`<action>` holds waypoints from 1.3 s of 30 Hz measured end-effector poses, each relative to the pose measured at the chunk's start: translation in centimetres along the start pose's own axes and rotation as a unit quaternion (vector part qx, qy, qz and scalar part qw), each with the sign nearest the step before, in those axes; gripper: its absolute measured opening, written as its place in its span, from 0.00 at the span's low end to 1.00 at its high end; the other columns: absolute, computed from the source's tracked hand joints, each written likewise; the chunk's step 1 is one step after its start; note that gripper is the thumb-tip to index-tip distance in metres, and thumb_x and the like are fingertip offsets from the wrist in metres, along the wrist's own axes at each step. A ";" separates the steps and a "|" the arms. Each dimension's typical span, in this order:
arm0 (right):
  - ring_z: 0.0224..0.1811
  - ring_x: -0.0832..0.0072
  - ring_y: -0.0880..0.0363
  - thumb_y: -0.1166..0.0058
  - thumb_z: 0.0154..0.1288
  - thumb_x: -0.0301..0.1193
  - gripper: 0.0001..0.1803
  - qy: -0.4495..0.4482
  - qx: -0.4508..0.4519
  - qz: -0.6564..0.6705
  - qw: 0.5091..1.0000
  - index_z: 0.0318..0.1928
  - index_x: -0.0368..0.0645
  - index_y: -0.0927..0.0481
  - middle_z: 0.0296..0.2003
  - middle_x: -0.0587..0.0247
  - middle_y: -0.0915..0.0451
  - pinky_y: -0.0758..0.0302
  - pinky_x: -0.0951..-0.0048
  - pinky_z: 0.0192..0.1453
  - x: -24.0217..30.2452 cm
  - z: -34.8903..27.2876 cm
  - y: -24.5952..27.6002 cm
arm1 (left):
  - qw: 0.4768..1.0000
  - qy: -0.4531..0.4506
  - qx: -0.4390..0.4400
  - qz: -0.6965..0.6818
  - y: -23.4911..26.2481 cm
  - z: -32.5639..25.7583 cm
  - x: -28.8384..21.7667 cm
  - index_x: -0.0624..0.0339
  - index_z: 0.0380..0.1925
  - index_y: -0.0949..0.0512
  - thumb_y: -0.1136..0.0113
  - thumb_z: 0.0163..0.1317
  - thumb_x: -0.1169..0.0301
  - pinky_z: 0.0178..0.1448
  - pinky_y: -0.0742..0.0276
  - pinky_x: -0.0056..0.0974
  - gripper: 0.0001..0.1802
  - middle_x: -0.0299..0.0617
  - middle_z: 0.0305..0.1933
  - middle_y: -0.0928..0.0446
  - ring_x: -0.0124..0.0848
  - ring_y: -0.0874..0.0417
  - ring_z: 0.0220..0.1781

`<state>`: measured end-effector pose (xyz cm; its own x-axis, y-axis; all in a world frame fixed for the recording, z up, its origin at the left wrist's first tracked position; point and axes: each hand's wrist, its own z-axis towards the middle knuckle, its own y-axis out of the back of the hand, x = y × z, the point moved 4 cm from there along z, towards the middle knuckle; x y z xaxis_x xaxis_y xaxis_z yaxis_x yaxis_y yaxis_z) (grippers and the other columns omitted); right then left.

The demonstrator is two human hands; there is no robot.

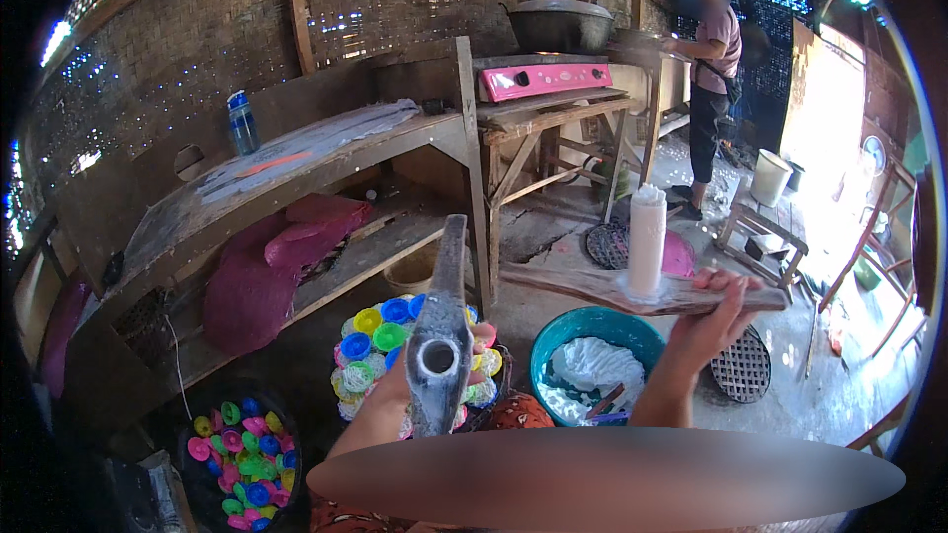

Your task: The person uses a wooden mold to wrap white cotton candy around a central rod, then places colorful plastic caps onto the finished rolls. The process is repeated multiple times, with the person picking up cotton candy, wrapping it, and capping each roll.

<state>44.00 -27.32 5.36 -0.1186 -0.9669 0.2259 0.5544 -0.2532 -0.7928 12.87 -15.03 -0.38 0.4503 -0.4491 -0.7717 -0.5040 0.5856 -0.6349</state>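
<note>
Woven bamboo walls (178,49) close off the back, with a long wooden bench (326,153) running under them and a bare concrete floor (790,395) to my right. My left hand (395,390) is mostly hidden behind the grey metal tool (439,335) it grips; I can only see fingertips (483,335) curling round its far side, pressed to the metal. My right hand (716,321) is raised, fingers closed over the edge of a rough wooden board (612,288), thumb side hidden beneath it. One white cylinder (647,242) stands upright on that board. My lap is blurred out and unreadable.

Below the tool sit two heaps of small coloured cups: one pile (380,335) partly covered by my left hand, another in a dark tub (242,449) cut off at the lower edge. One teal basin (592,345) holds white material. One blue bottle (242,123) stands on the bench, one pink stove (543,81) beyond it, and one person (711,79) stands at the back.
</note>
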 end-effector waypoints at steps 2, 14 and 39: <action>0.27 0.71 0.29 0.54 0.65 0.24 0.13 -0.041 0.005 0.063 0.997 0.47 0.47 0.40 0.27 0.63 0.31 0.27 0.68 0.38 -1.4 -2.6 -1.4 | 0.946 -0.241 0.059 0.207 -1.0 1.1 -0.6 0.60 0.43 0.22 0.28 0.44 0.74 0.63 0.32 0.49 0.23 0.49 0.62 0.34 0.37 0.33 0.64; 0.56 0.53 0.29 0.53 0.63 0.49 0.26 -0.296 0.634 -0.641 0.317 0.54 0.43 0.26 0.52 0.50 0.25 0.34 0.53 0.59 -18.4 -16.9 17.3 | 0.832 -0.554 -0.026 0.012 7.8 -10.3 -4.5 0.45 0.44 0.25 0.44 0.59 0.62 0.66 0.41 0.59 0.12 0.39 0.51 0.31 0.51 0.35 0.64; 0.39 0.64 0.17 0.47 0.52 0.32 0.10 -0.344 0.605 -0.703 0.146 0.32 0.46 0.15 0.34 0.57 0.17 0.22 0.65 0.38 -25.9 -16.4 39.1 | 0.822 -0.559 -0.107 -0.002 16.6 -7.7 -4.3 0.54 0.44 0.22 0.40 0.55 0.66 0.69 0.45 0.56 0.15 0.43 0.57 0.27 0.43 0.35 0.65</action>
<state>55.23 -12.68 -40.74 -0.9356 0.3527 0.0178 0.1702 0.4062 0.8978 -3.11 -8.61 -7.92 0.7875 0.5207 -0.3298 -0.5660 0.3989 -0.7215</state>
